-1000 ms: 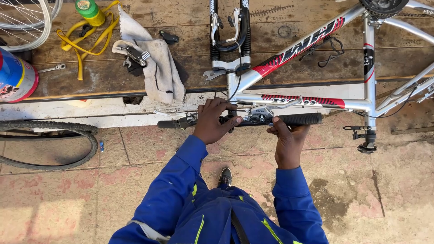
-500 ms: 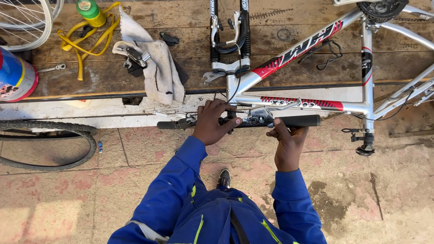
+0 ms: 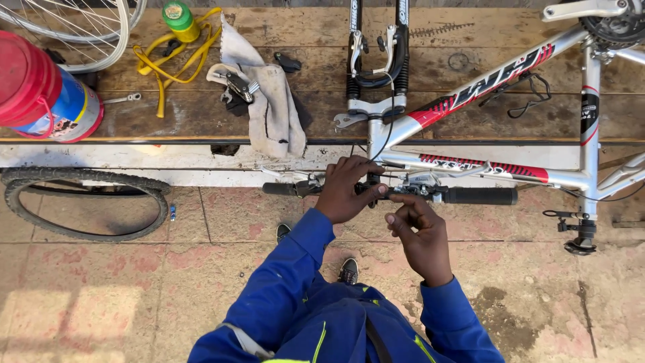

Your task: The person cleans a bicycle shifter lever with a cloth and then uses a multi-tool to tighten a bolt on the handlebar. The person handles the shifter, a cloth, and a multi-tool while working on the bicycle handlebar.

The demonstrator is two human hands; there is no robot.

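**Handlebar centre: hands working at the stem clamp**

I am watching both hands meeting at the middle of the handlebar [image 3: 430, 193], which is lying across the front of the bicycle frame [image 3: 484, 87], just off the tabletop [image 3: 201, 117] edge. My left hand [image 3: 346, 188] is closing its grip over the bar at the stem, fingers curled round it and holding. My right hand [image 3: 420, 235] is hovering just below the bar, fingers half curled, thumb and forefinger pinching toward each other; I cannot tell whether a small part or tool is sitting between them.

Judgement: I am reading this as an adjusting or fastening step at the clamp. The next move is likely calling for fine fingertip work while the left keeps the bar from turning.

Room: brake cables are crowding the clamp. The black handle [image 3: 480, 195] is sticking out to the right; the loose tyre [image 3: 84, 202] is lying on the floor well to the left. The rag [image 3: 272, 107] and multi-tool [image 3: 238, 86] are sitting on the tabletop within reach.
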